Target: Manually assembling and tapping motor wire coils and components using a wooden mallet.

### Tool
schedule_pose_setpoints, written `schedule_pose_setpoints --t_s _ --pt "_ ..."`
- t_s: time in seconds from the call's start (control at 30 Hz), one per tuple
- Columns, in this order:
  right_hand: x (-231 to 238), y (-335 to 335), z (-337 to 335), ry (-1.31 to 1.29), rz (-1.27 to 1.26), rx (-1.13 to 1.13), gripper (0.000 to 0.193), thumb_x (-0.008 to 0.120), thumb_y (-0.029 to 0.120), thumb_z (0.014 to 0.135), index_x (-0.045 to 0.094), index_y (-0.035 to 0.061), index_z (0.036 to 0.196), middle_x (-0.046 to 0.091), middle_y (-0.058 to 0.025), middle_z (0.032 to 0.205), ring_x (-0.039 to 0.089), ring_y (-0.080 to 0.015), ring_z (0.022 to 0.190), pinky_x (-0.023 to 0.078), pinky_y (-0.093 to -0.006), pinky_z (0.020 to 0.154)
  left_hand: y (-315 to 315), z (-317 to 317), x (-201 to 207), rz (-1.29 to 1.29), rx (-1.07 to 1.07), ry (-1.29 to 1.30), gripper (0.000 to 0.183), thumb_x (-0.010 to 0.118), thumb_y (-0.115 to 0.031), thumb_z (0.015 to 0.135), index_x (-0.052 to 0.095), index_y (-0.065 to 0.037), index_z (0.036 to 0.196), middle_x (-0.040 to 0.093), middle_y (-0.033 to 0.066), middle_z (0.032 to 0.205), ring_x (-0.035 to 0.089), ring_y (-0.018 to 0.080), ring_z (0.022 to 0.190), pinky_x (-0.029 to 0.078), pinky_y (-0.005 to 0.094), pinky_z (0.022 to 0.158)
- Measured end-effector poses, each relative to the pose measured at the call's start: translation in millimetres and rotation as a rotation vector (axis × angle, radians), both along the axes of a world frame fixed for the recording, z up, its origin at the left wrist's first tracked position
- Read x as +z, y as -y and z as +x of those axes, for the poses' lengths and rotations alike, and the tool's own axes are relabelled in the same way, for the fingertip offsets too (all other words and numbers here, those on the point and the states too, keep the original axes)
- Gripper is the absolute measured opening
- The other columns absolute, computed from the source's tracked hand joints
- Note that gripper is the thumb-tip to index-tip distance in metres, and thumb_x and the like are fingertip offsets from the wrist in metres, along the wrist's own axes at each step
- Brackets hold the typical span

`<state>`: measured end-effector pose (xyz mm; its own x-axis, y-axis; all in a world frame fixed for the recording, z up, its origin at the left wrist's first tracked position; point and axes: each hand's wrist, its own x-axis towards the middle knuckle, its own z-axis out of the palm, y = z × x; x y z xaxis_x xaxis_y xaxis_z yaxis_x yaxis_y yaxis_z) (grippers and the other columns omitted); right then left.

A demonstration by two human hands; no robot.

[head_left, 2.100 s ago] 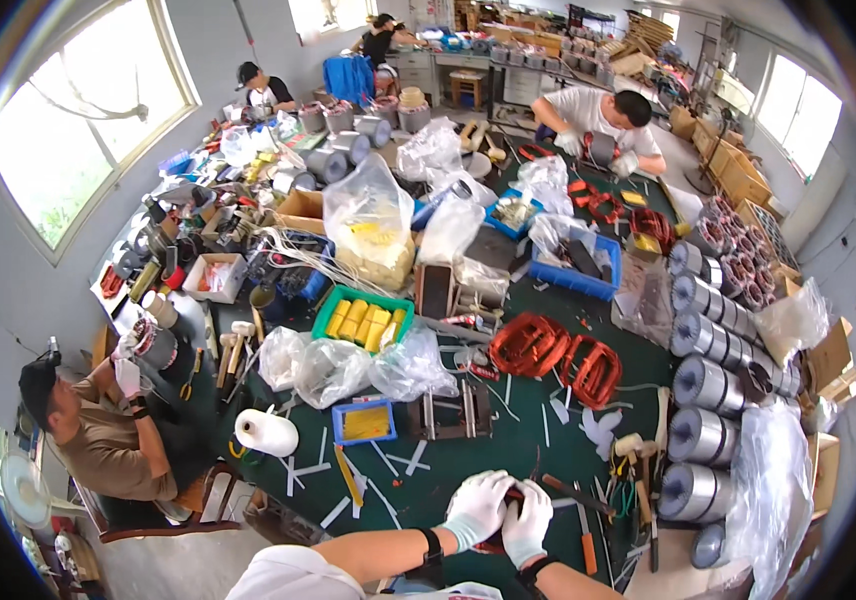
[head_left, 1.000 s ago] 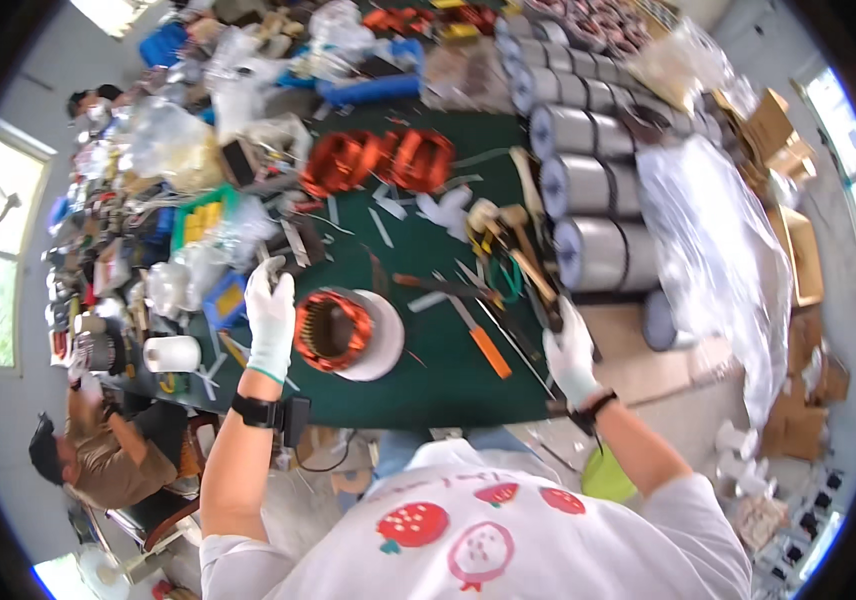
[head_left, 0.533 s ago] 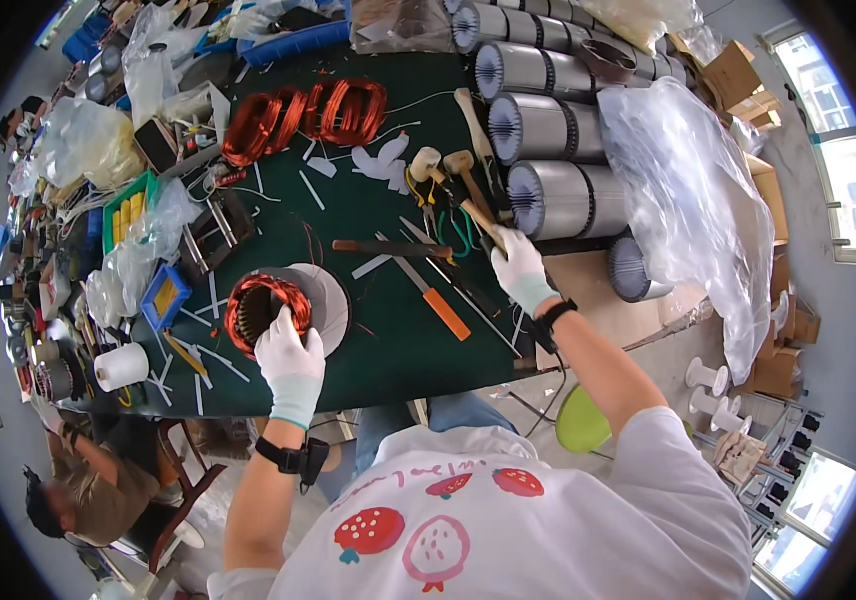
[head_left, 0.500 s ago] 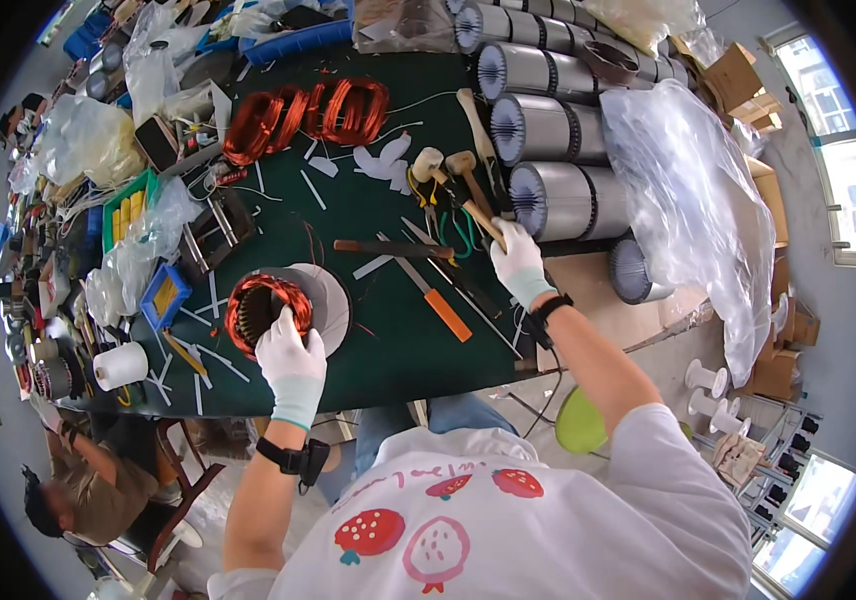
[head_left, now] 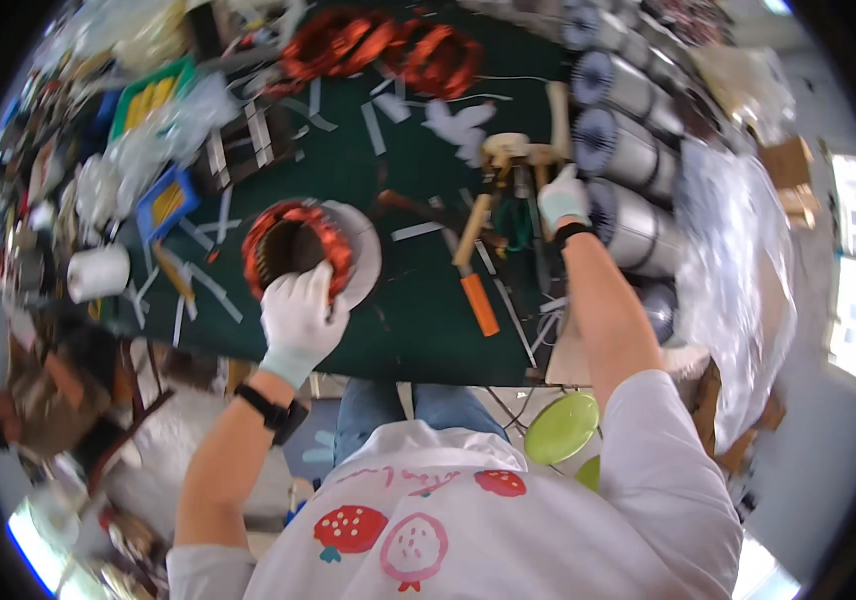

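A motor stator (head_left: 346, 245) with red-brown copper windings around its open bore lies on the dark green table, a pale round rim behind it. My gloved left hand (head_left: 303, 322) is closed over the near edge of the windings, fingers curled at the bore. Farther right, my gloved right hand (head_left: 562, 197) is beside a pale-handled tool (head_left: 558, 112) and a brown-headed mallet (head_left: 542, 154). Its fingers are blurred, so I cannot see whether they grip anything. A pale-headed mallet (head_left: 506, 146) lies just left of that hand, its wooden handle slanting toward me.
Copper coils (head_left: 438, 58) lie at the back. An orange-handled tool (head_left: 479, 304) and paper strips are scattered across the table. Metal cores (head_left: 633, 215) line the right side under plastic sheeting (head_left: 733, 260). A white thread spool (head_left: 98, 274) stands left; another person (head_left: 53, 400) sits beyond.
My right hand has let go of the pale-headed mallet's handle and moved right and farther away. The mallet's handle has swung toward me. My left hand stays at the stator; the view has shifted.
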<state>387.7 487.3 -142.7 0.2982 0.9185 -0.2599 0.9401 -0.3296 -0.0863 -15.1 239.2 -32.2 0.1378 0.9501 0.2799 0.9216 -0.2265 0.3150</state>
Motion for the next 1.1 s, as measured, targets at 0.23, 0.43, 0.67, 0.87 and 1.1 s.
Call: schedule_pose_setpoints --t_s 0.23,0.43,0.67,0.87,1.1 --pt "11 -26 5 0.134 -0.254 0.111 0.052 0.066 0.034 0.09 0.063 -0.001 0.129 0.069 -0.0285 0.127 0.065 -0.0443 0.122 0.053 -0.0505 0.102 0 -39 -3 0.002 -0.211 0.025 0.05 0.078 -0.015 0.066 0.065 -0.007 0.114 0.071 0.0089 0.094 0.066 0.0315 0.084 0.052 0.0447 0.082" --pt "54 30 0 -1.133 -0.115 -0.299 0.034 0.057 0.031 0.1 0.061 -0.0025 0.098 0.065 -0.0119 0.079 0.066 -0.0235 0.064 0.058 -0.039 0.061 0 -65 -2 -0.073 -0.319 0.018 0.047 0.076 -0.015 0.064 0.066 -0.008 0.109 0.07 0.0078 0.091 0.063 0.0311 0.079 0.051 0.0427 0.078" --pt "63 123 -13 -1.013 0.063 -0.382 0.036 0.061 0.022 0.099 0.054 0.0064 0.131 0.068 -0.0138 0.095 0.068 -0.0242 0.072 0.058 -0.0381 0.061 -2 -48 11 -0.074 -0.252 0.075 0.04 0.077 -0.017 0.069 0.068 -0.007 0.107 0.068 0.01 0.092 0.064 0.034 0.093 0.049 0.0474 0.092" --pt "34 155 -35 -0.331 0.402 0.503 0.059 0.069 0.015 0.089 0.054 0.0051 0.145 0.062 -0.0195 0.132 0.06 -0.0366 0.121 0.048 -0.0443 0.107 -3 -40 13 -0.1 -0.188 0.08 0.039 0.077 -0.019 0.074 0.068 -0.006 0.11 0.068 0.0119 0.093 0.063 0.0351 0.095 0.048 0.0482 0.094" --pt "21 85 -109 -0.591 0.143 0.01 0.062 0.07 0.036 0.092 0.053 0.0041 0.144 0.065 -0.0203 0.13 0.068 -0.0342 0.111 0.053 -0.0451 0.097 0 -39 23 -0.144 -0.136 0.085 0.041 0.077 -0.023 0.079 0.066 -0.004 0.113 0.069 0.0139 0.092 0.065 0.0364 0.09 0.05 0.0491 0.088"
